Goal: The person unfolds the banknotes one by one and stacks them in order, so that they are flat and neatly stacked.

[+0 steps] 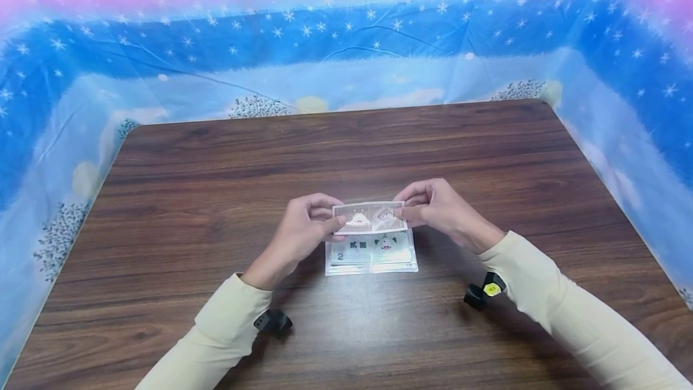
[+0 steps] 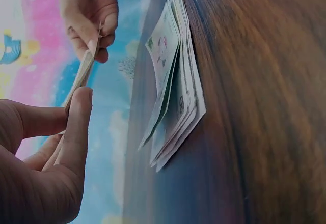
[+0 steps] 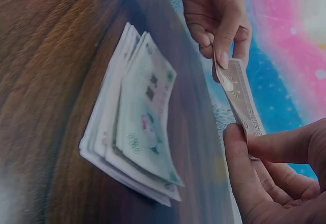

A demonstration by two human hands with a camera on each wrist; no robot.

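Note:
A small brownish banknote [image 1: 370,219] printed with a white cartoon figure is stretched between both hands. My left hand [image 1: 299,229] pinches its left end between thumb and fingers, and my right hand [image 1: 445,214] pinches the other end the same way. Just under it on the table lies a stack of paper notes [image 2: 189,89], topped by a pale green one [image 3: 150,117] with a cartoon face and the number 2. From the left wrist the held banknote [image 2: 81,79] appears almost edge-on, raised above the stack. It partly covers the stack in the head view.
The dark wood-grain table [image 1: 216,167] has rounded far corners. A snowflake-patterned cloth [image 1: 335,35] in blue, white and pink surrounds its back and sides. Black wrist devices [image 1: 273,322] hang beneath the cream sleeves [image 1: 222,324].

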